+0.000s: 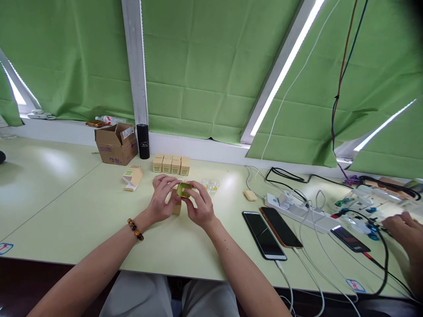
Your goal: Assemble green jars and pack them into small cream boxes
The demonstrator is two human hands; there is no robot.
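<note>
- Starting up on the sill at far left, catching a bronze packet (96, 124) and, just beside, a clear bottle (114, 119) lying flat.
- Dropping to the pale table (62, 198), meeting a brown carton (115, 149) with raised flaps.
- Sliding right past a small open box (134, 177), flaps spread, then an upright black tumbler (143, 141) right beside the carton.
- Coming now to the left hand (161, 200), with a beaded bracelet (135, 230) at the wrist: pinching the left side of a little green cup (181, 190) between thumb and fingers.
- Glancing behind, counting four small boxes (171, 164) in a tight row, each with a green square on the front.
- Spotting one more small box (177, 208) below the cup, partly covered by the left hand; cannot tell whether held or standing.
- Landing on the cup itself: raised between both hands, tilted to show the inside.
- Meeting the right hand (202, 207), gripping the cup's right side, thumb below and fingers above.
- Moving on to two clear containers (210, 185) with yellow inside, then a beige block (250, 195).
- Passing a white-edged phone (264, 235), a brown-cased phone (280, 226) and a white power strip (300, 212).
- Finishing at a smaller phone (350, 238) near another person's hand (405, 229); cannot tell if grasping anything.
</note>
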